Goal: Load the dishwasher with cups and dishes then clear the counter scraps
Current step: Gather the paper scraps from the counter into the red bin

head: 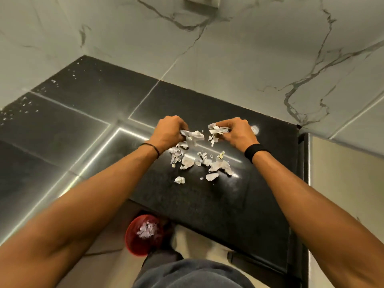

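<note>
Several pale torn scraps (199,163) lie scattered on the black counter (207,204). My left hand (169,130) grips a bunch of scraps at the far left of the pile, fingers curled round them. My right hand (236,132) holds another bunch of scraps at the far right, some pieces sticking out past its fingers. Both hands hover just above the counter, a short gap between them.
A red bin (143,234) with scraps inside stands on the floor below the counter's front edge. White marble walls (228,59) close the counter at the back and right. The dark counter runs on to the left (52,125), with small specks near its back.
</note>
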### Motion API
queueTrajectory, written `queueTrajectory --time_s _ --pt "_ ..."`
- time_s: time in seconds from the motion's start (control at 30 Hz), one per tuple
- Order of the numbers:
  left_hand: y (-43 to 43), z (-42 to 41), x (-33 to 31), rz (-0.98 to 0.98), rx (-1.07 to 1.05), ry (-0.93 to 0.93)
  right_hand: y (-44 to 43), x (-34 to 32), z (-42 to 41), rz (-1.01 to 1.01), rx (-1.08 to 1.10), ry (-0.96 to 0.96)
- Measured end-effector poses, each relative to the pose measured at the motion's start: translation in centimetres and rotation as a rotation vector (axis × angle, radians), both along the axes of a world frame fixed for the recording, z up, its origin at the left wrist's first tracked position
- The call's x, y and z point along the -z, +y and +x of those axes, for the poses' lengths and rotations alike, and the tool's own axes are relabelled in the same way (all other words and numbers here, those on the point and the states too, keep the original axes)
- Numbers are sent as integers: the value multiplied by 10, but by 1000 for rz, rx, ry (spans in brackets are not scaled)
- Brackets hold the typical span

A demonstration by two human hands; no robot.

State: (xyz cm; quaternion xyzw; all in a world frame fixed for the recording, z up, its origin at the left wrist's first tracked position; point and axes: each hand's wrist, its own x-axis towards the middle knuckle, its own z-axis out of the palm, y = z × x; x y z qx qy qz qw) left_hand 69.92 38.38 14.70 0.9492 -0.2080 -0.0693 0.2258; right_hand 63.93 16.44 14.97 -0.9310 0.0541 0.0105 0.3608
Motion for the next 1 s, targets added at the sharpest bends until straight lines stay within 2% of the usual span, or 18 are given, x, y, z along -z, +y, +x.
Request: queueTrajectory --time_s 0.17,0.37,0.5,0.73,0.83,1.0 --pt "48 -64 13 -59 -205 28 45 11 -27 90 -158 30" --pt "135 -151 30 -36 -416 100 142 34 -57 131 -403 102" --pt "177 -201 40 -16 -525 120 202 56 -81 88 -512 148" --pt "225 -263 102 3 -561 292 259 108 -138 61 -439 300" --pt "239 -271 149 13 -593 400 274 146 -156 4 -406 360" --pt "253 -256 256 -44 -688 525 298 249 -155 -54 -349 472"
